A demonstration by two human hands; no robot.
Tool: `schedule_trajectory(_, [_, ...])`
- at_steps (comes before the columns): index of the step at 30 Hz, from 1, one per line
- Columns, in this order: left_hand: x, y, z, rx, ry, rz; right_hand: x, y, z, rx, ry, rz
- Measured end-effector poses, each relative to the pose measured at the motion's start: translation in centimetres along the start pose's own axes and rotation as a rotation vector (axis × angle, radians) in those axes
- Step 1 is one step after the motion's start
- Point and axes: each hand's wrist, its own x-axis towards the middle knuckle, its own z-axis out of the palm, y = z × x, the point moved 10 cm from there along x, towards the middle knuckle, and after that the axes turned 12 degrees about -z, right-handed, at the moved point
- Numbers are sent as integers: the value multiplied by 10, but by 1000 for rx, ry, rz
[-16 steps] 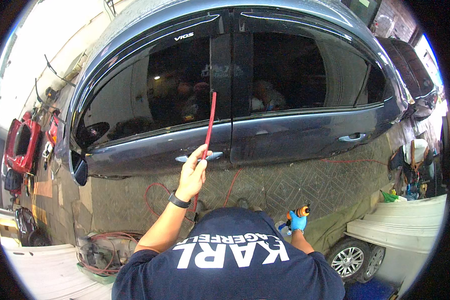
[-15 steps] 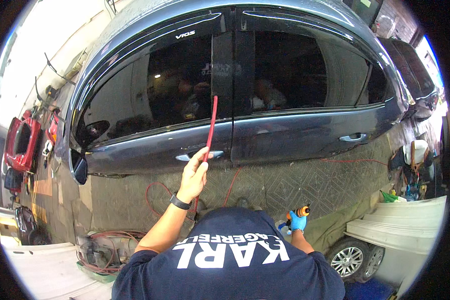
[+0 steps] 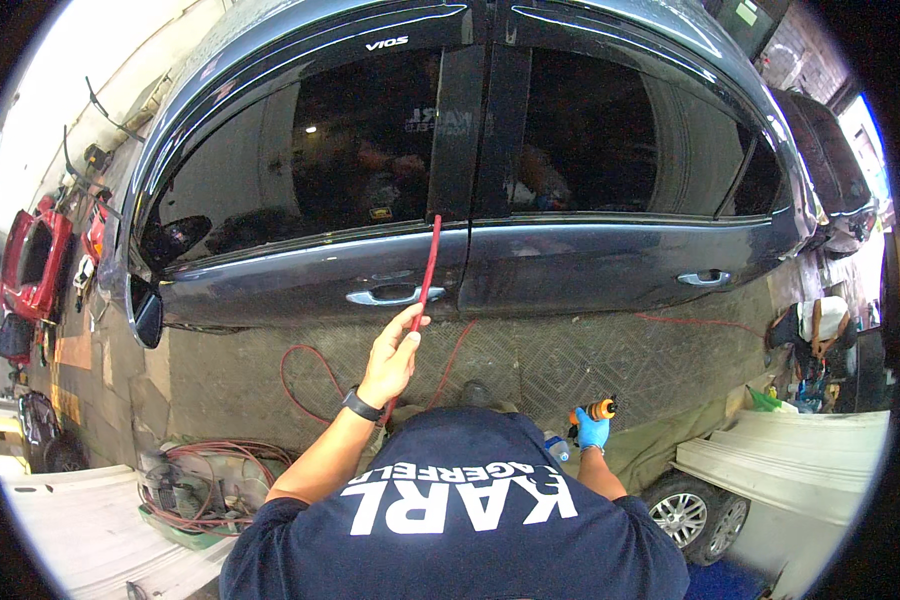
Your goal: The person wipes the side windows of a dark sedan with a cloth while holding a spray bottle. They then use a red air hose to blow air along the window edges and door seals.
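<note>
My bare left hand [image 3: 390, 360], with a dark watch on its wrist, is closed around a slim red hose [image 3: 430, 260]. The hose's upper end stands up in front of the car's window sill, between two doors; part of it shows below my hand. Just beyond my fingers is the front door handle [image 3: 395, 296] of the dark blue-grey car [image 3: 570, 262]. Low at my right side, my right hand [image 3: 593, 432] in a blue glove grips an orange and black tool [image 3: 600, 409], its exact kind unclear. A clear bottle-like part [image 3: 558, 448] shows beside it, partly hidden by my shirt.
Red hose loops [image 3: 288, 385] lie on the patterned floor mat [image 3: 240, 370]. A coiled hose and machine [image 3: 185, 495] stand at the lower left. Wheels [image 3: 682, 518] and pale panels [image 3: 780, 455] are at the lower right. A side mirror [image 3: 146, 312] juts from the car.
The hose's upper end has come down from the window pillar to about the sill. My view has shifted slightly, so the car sits higher. Both hands keep their holds.
</note>
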Motion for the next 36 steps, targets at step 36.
schedule_trajectory(36, [65, 189, 31, -52, -24, 356, -15, 15, -13, 64, 91, 15])
